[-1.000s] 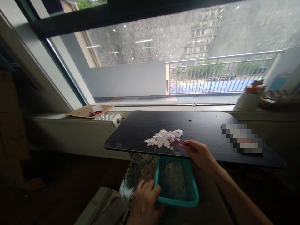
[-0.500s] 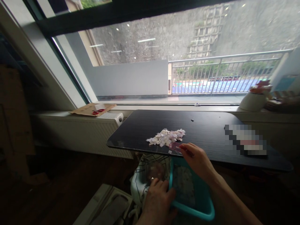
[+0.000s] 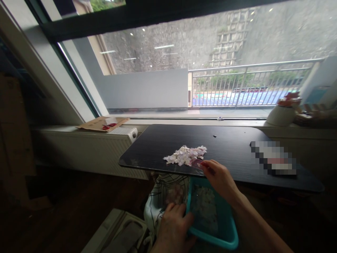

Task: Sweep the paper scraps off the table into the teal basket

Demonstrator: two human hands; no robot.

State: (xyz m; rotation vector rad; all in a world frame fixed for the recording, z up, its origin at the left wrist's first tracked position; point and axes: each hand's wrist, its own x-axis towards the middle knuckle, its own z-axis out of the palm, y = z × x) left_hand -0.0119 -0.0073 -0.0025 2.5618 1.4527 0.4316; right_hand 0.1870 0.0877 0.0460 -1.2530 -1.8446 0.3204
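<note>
A heap of small white and pink paper scraps (image 3: 186,155) lies near the front edge of the black table (image 3: 231,147). My right hand (image 3: 219,179) is closed on a small pink card (image 3: 197,163), its edge on the table beside the heap. My left hand (image 3: 172,228) grips the left rim of a teal plastic basket (image 3: 223,237) held below the table's front edge. More scraps lie inside the basket.
A bin lined with a white bag (image 3: 158,203) stands under the table, left of the basket. A white radiator (image 3: 86,151) with cardboard and red scissors (image 3: 106,127) on top runs along the left. A white pot (image 3: 280,116) sits on the sill.
The basket and my left hand shifted a little to the right under the table edge. My right hand stays by the heap with the card.
</note>
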